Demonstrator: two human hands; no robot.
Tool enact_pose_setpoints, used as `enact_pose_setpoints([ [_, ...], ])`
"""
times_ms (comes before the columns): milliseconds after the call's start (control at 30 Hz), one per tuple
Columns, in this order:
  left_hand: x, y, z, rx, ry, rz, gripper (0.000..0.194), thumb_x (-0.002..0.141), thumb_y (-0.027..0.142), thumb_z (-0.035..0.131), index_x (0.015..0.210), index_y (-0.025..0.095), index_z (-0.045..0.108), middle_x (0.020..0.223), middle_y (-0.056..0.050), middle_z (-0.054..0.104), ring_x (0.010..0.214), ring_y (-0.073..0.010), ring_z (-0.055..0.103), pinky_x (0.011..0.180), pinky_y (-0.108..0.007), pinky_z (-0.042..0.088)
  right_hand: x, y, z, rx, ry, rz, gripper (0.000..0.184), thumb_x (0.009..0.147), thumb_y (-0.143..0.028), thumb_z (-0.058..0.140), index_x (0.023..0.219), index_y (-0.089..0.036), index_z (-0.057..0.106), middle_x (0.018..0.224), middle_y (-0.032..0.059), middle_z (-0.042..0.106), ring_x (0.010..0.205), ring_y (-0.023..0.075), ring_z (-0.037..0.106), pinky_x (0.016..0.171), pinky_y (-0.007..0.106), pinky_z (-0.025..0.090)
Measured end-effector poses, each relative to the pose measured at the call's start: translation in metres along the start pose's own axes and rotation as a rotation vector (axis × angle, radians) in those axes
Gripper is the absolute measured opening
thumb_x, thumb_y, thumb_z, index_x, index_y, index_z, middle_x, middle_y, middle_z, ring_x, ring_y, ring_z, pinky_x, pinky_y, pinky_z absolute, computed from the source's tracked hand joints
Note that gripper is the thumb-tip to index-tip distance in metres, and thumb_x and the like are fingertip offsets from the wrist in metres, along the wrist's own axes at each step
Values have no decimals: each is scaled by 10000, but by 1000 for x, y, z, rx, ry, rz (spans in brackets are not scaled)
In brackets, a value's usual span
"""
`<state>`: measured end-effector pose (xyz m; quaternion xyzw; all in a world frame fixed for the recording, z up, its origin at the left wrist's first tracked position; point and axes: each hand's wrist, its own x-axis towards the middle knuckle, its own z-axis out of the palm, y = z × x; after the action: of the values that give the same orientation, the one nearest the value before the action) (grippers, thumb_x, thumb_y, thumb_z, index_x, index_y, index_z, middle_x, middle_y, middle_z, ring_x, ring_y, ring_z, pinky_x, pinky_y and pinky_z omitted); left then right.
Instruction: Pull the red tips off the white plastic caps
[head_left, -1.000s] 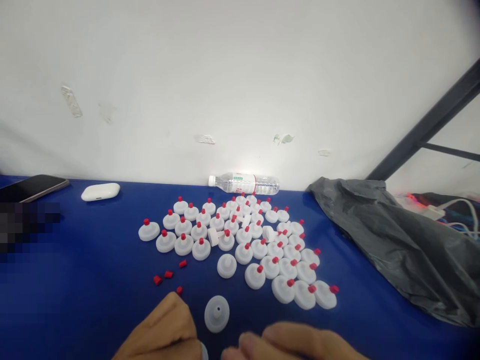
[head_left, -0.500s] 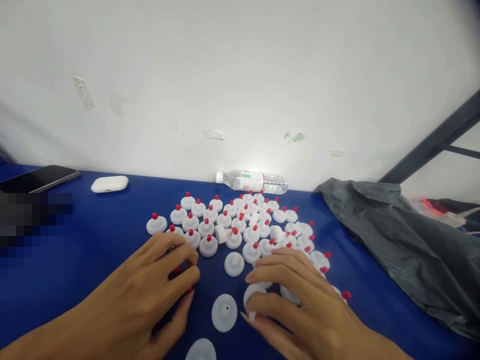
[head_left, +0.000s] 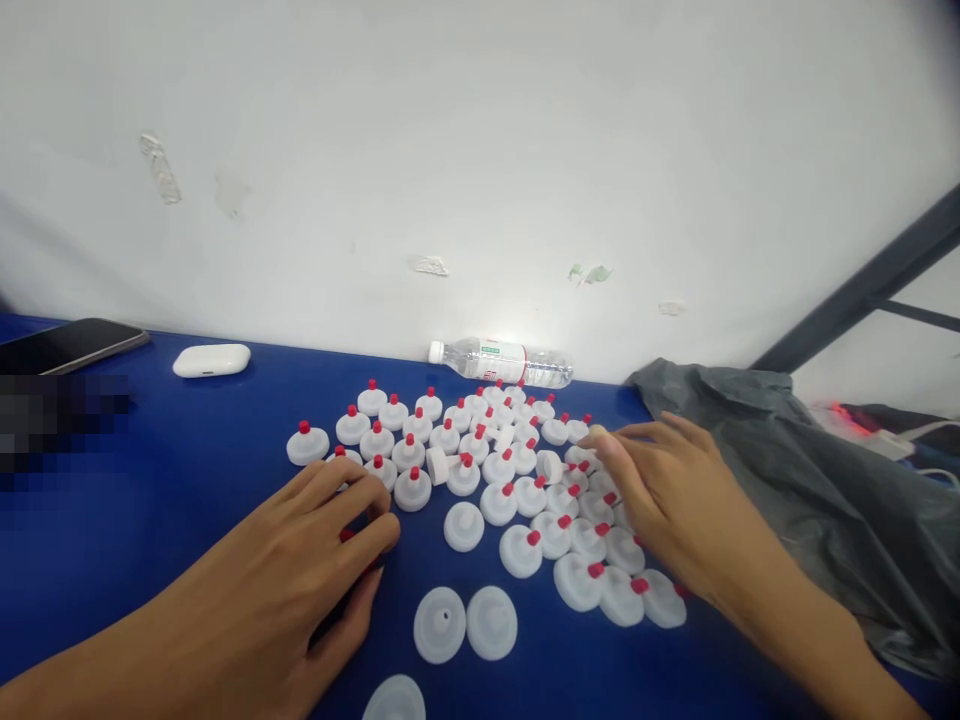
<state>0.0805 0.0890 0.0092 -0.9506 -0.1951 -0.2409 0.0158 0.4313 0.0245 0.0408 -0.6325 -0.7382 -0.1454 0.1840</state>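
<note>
My left hand (head_left: 315,560) rests low on the blue table with its fingers curled and thumb drawn in. Small red caps (head_left: 347,536) show in part beneath those fingers; most of what it holds is hidden. My right hand (head_left: 667,490) reaches over the right side of the group, fingers stretched and nothing visible in its grip. Several round white plastic lids with red-tipped spouts (head_left: 498,502) stand around it. Nearer me lie white lids without red tips: one (head_left: 463,526) by the group, a pair (head_left: 492,622) side by side, and another (head_left: 395,700) at the bottom edge.
A clear water bottle (head_left: 502,362) lies on its side against the white wall (head_left: 480,150). At the left are a white earbud case (head_left: 211,361) and a dark phone (head_left: 71,345). Dark grey fabric (head_left: 810,480) drapes over the table's right side.
My right hand has let go of a white lid, which now lies beside another one. It has moved up and right over the group. My left hand has barely moved.
</note>
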Motion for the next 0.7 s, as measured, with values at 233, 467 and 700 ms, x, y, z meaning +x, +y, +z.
enact_pose_setpoints([
  [233,0,2,-4,-24,-16,-9,157,973,147,530,1030,237,644,1032,-59,672,992,-249,603,903,-414,540,1,-4,-2,22,77,-60,417,1174,-403,432,975,-246,763,1026,53,843,1004,316,799,1123,713,430],
  [467,1,2,-8,-70,-5,-9,180,1003,134,513,1090,224,643,1054,-61,658,1033,-244,590,929,-413,529,-2,-38,-28,219,252,-481,132,1028,-127,668,1091,-214,744,1024,-6,832,972,163,773,1112,403,473],
  [700,2,0,-12,-65,40,37,172,1011,64,478,1044,214,555,1042,-63,620,1027,-234,538,915,-390,491,-32,-75,-11,439,102,-559,225,1128,-222,605,968,-222,764,919,-78,826,910,69,773,1191,227,430],
])
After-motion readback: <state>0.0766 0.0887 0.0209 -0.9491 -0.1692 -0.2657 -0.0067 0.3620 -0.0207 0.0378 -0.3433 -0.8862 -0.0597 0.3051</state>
